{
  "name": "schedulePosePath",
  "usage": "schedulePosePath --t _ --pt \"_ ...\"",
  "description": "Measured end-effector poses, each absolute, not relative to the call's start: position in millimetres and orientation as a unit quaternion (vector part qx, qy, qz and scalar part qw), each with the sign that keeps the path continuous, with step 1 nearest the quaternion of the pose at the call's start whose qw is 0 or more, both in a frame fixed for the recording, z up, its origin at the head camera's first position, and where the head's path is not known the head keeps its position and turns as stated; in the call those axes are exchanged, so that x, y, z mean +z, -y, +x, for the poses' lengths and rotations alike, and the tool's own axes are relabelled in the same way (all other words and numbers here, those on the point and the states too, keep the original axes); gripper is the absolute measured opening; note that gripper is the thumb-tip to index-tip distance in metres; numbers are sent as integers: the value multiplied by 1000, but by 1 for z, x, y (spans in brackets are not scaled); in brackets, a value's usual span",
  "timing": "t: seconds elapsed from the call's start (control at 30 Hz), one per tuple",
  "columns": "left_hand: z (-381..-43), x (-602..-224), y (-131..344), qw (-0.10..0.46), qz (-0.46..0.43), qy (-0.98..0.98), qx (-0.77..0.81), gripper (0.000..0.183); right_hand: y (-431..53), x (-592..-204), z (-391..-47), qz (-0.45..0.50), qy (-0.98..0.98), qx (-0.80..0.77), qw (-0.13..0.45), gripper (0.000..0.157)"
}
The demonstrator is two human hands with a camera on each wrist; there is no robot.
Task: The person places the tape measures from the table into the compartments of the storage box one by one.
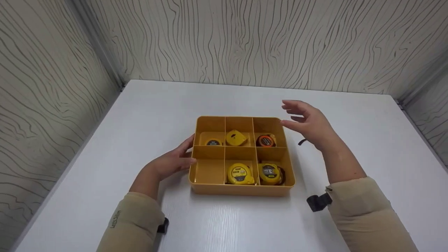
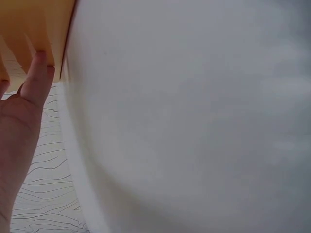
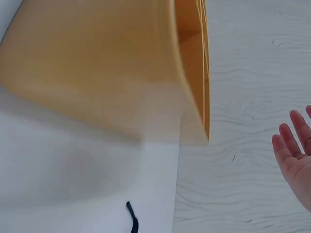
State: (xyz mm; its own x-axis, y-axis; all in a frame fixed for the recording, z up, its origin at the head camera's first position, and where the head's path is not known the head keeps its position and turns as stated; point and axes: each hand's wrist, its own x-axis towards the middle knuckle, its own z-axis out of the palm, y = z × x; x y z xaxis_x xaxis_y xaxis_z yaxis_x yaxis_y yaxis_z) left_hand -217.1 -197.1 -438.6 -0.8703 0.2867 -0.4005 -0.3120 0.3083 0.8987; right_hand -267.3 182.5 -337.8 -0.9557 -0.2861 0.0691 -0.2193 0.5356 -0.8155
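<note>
A yellow divided box (image 1: 241, 190) rests on the white table with tape measures in several compartments. Yellow ones lie at front middle (image 1: 239, 174), front right (image 1: 270, 174) and back middle (image 1: 236, 137). At back right is an orange-and-black tape measure (image 1: 266, 140); a divider partly hides the tape measure at back left (image 1: 214, 142). My left hand (image 1: 171, 162) touches the box's left side, its straight fingers (image 2: 36, 80) against the outer wall. Off the back right corner, my right hand (image 1: 308, 120) is raised with fingers spread and holds nothing.
A short black strap (image 1: 302, 141) shows on the white table (image 1: 231, 224), partly hidden behind my right wrist. Wood-grain patterned panels (image 1: 238, 42) stand behind the table and at both sides. Black wrist mounts (image 1: 319, 202) stick out from my sleeves.
</note>
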Motion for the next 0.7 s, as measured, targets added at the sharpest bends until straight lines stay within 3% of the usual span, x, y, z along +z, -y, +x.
schedulePosePath --t 0.37,0.7 --pt "-216 -437 198 259 -3 -769 584 83 -229 -360 -271 -43 -890 -452 54 71" --pt "-216 -438 198 259 10 -754 604 80 -268 -385 -272 10 -898 -440 11 70"
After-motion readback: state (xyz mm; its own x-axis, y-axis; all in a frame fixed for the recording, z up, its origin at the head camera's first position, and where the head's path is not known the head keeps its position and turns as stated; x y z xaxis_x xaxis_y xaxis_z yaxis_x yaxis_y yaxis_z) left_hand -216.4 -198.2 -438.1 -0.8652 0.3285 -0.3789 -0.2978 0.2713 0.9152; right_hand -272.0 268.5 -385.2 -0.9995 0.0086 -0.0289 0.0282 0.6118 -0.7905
